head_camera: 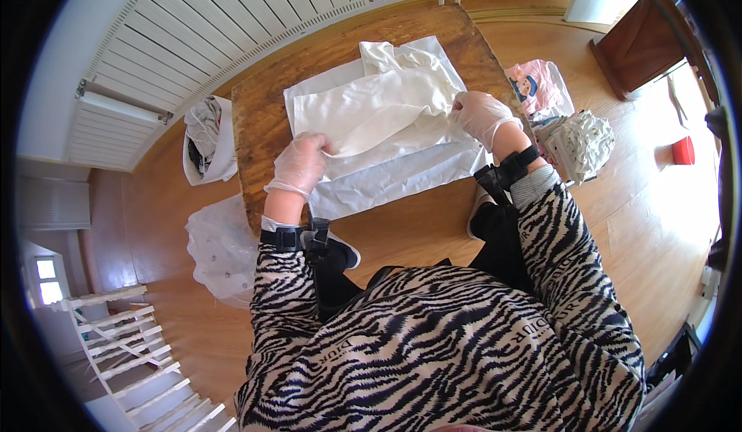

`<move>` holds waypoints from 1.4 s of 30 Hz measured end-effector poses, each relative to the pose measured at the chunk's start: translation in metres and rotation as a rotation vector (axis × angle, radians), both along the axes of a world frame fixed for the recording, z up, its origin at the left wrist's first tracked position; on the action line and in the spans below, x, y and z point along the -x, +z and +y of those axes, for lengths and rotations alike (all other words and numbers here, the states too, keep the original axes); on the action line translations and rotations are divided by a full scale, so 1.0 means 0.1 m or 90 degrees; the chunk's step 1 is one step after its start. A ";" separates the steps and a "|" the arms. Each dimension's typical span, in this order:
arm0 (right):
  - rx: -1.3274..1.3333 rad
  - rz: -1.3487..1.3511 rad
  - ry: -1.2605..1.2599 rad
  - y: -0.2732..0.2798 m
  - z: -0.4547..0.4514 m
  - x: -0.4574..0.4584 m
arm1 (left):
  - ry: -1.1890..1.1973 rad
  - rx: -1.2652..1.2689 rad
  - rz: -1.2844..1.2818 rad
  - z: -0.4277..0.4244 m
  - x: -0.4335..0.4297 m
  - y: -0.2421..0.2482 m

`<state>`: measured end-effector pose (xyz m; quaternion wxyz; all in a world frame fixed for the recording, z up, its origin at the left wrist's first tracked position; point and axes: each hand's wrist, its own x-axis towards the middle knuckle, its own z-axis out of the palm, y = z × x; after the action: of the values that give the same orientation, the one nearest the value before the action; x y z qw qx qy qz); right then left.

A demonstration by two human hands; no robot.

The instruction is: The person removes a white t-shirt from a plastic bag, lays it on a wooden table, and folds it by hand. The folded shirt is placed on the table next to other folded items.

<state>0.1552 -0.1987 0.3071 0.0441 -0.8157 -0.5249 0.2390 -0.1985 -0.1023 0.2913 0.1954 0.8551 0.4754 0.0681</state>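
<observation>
A cream-white satiny garment [371, 107] lies partly folded and creased on a white plastic sheet [400, 185], which covers much of a worn wooden table [261, 107]. My left hand [301, 162], in a thin clear glove, pinches the garment's near left edge between thumb and fingers. At its right side my right hand [484, 116], gloved the same way, grips a bunched part of the cloth. A gathered piece of the garment [400, 58] rests at the far side. The fingertips of both hands are partly hidden in the fabric.
Left of the table stand a white bag of clothes [223, 148] and a translucent plastic bag [223, 246]. On the floor at right are a pink printed bag [539, 87], a stack of folded cloth [579, 145] and a red container [683, 151]. A radiator [232, 20] lines the wall.
</observation>
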 end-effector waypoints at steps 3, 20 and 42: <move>-0.099 0.004 -0.016 0.04 -0.01 0.09 | 0.045 0.060 -0.069 0.06 0.02 -0.04; -0.119 0.720 -0.328 -0.38 0.04 0.15 | -0.027 0.455 -0.559 0.16 0.17 0.07; -0.300 0.347 0.200 -0.63 0.02 -0.15 | -0.093 0.213 -0.413 0.16 0.39 0.14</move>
<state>0.1698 -0.1966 0.2438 0.3308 -0.5999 -0.6528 0.3234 -0.2376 -0.0867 0.3056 0.4774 0.7769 0.3310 0.2427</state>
